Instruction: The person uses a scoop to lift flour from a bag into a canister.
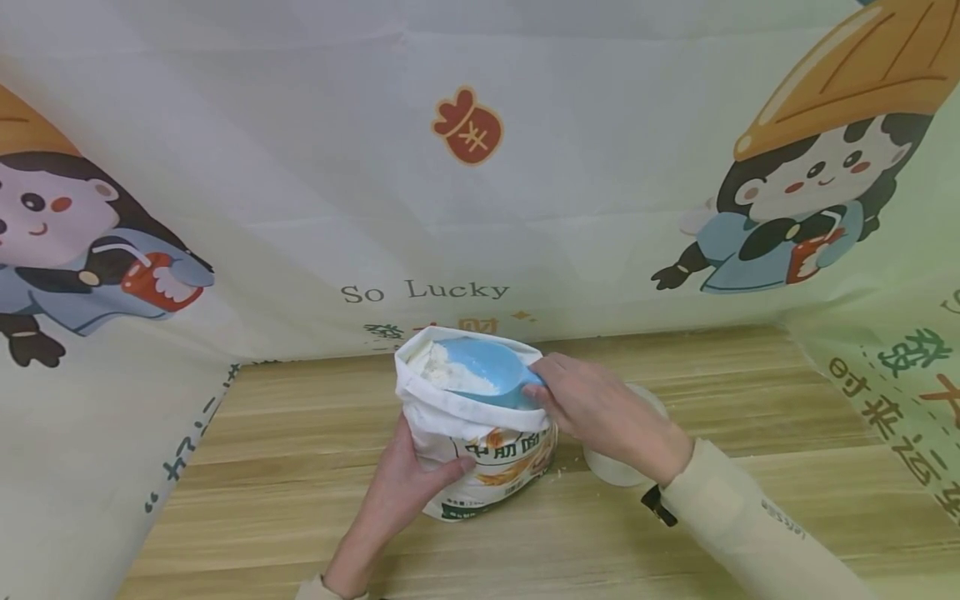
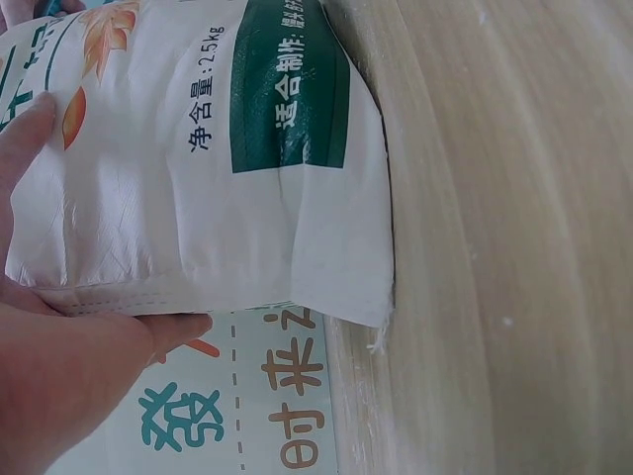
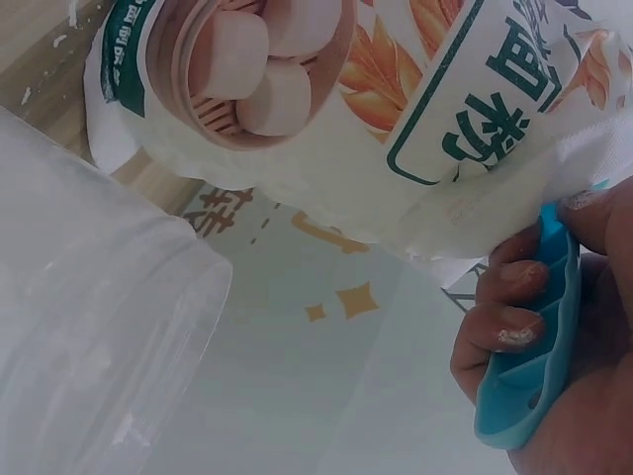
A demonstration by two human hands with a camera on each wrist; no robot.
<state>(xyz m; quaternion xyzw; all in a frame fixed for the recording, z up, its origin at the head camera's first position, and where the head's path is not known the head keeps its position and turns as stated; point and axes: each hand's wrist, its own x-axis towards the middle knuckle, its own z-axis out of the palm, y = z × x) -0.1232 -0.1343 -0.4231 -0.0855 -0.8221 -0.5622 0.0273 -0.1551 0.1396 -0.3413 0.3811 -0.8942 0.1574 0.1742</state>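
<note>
A white flour bag (image 1: 442, 450) with printed lettering stands upright on the table, its top edge folded outward. My left hand (image 1: 401, 479) grips the bag's left side low down, thumb across the front; in the left wrist view, fingers reach along the bag's side (image 2: 227, 228). My right hand (image 1: 600, 408) holds a blue scoop (image 1: 491, 362) by its handle (image 3: 539, 336), fingers curled round it. The scoop's bowl lies within the bag's mouth, with white flour (image 1: 442, 371) in and beside it. Some white powder clings to the right fingers (image 3: 514, 332).
A translucent plastic container (image 1: 618, 471) stands right of the bag, partly hidden under the right forearm. Specks of flour (image 1: 558, 473) dot the wooden table (image 1: 285, 467) between them. A printed cloth backdrop (image 1: 600, 167) rises behind the table and along both sides.
</note>
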